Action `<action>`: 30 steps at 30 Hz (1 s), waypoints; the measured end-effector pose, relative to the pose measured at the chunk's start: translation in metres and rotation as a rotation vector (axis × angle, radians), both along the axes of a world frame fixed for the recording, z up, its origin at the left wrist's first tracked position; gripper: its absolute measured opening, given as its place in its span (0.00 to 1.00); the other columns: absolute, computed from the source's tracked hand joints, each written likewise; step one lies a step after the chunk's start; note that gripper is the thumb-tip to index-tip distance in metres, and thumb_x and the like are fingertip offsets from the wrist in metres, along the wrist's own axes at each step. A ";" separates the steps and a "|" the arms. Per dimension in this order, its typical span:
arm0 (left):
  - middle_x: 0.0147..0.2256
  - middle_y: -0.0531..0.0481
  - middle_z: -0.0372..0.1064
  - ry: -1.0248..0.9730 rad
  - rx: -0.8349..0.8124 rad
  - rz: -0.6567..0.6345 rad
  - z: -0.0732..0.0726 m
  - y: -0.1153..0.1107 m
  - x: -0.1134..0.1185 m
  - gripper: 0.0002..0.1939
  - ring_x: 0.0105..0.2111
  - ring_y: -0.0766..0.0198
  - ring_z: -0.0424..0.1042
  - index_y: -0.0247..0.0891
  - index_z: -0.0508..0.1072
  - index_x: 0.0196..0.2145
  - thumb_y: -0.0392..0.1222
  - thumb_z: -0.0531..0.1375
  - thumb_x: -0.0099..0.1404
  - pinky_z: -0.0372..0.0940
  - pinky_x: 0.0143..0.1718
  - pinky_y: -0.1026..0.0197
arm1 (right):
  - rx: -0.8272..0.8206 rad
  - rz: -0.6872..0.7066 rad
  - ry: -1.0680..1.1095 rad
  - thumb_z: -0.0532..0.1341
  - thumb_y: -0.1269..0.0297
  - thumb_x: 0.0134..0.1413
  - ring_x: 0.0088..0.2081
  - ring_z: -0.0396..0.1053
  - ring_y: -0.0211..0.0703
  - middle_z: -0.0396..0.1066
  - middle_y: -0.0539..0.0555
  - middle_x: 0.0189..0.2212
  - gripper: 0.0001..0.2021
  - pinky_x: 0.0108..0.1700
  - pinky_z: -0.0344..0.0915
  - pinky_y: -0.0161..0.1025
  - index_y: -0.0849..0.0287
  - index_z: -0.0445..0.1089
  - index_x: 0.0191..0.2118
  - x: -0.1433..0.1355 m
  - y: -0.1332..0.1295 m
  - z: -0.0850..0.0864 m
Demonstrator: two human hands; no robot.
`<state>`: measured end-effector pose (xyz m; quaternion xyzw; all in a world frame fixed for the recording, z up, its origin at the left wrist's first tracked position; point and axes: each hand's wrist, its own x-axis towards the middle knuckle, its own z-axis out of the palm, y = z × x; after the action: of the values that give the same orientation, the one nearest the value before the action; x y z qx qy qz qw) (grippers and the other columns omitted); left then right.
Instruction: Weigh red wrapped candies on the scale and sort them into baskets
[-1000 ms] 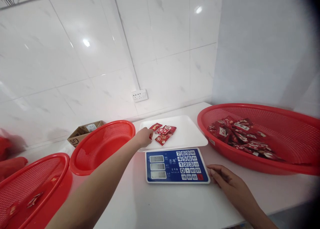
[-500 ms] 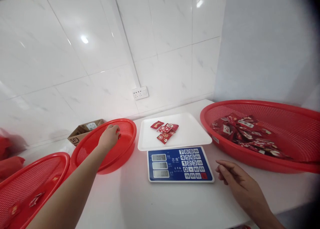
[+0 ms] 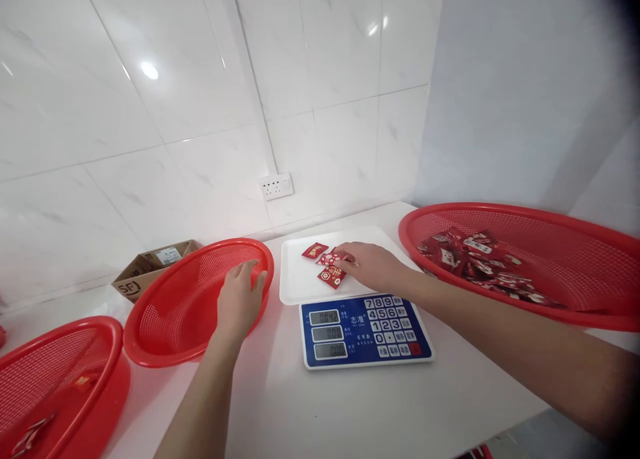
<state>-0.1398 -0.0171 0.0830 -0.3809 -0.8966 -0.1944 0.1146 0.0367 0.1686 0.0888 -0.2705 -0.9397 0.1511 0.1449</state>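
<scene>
My right hand [image 3: 373, 265] is over the white scale tray [image 3: 295, 282], its fingers closed on a red packet at the right side of a small group. A red packet [image 3: 315, 250] lies at the upper left of the group, and another [image 3: 331, 277] lies nearest the keypad. My left hand [image 3: 241, 299] is above the right rim of the middle red basket [image 3: 150, 349], fingers apart and holding nothing. In front of the tray is the blue scale panel [image 3: 367, 332] with lit displays and number keys.
At the right, a large red basket [image 3: 500, 212] holds many red packets [image 3: 470, 255]. Another red basket [image 3: 113, 372] with a few packets stands at the lower left. Behind the middle basket is a cardboard box [image 3: 135, 282]. A wall socket [image 3: 277, 186] is above the table.
My right hand has moved from beside the scale panel onto the packets on the tray. My left hand has shifted right and nearer, and its fingers have opened. The view has turned slightly.
</scene>
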 end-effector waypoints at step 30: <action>0.44 0.41 0.70 -0.126 -0.361 -0.261 -0.001 -0.001 0.005 0.19 0.39 0.52 0.72 0.41 0.62 0.53 0.34 0.46 0.67 0.65 0.33 0.54 | -0.014 0.181 -0.342 0.58 0.74 0.47 0.54 0.64 0.53 0.66 0.61 0.54 0.25 0.52 0.60 0.44 0.60 0.65 0.54 -0.107 0.022 0.010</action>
<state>-0.1352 -0.0179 0.0824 -0.4950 -0.8654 -0.0677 -0.0378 -0.0704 0.1905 0.0984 -0.2076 -0.9700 0.1221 -0.0330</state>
